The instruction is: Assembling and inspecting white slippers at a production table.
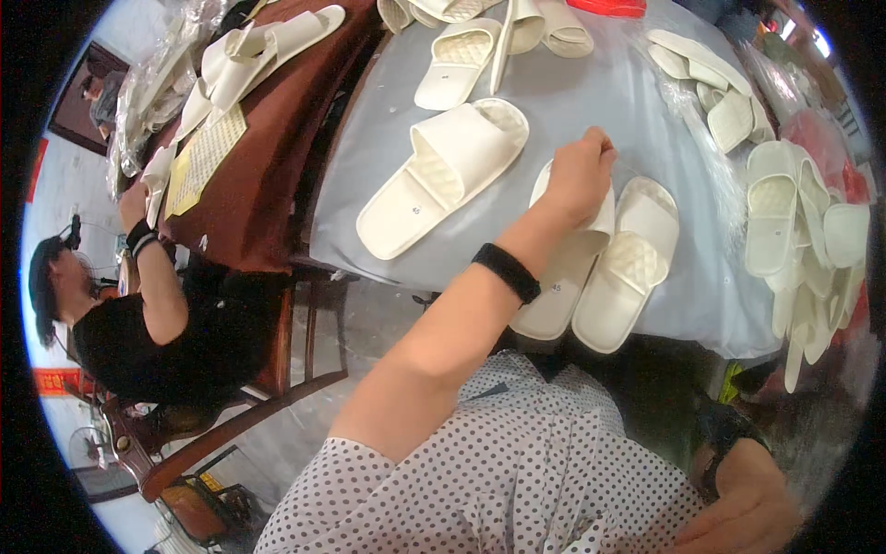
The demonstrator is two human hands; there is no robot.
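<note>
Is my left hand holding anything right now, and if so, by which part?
That cannot be told: your left hand covers part of a cream slipper, but whether its curled fingers grip anything is unclear.

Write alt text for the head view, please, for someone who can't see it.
A person's left hand is over one of two cream slippers side by side on a grey-covered table; the right hand is low at right. A larger-looking slipper lies to their left. Far left, a co-worker in black is beside a brown-covered table.
</note>
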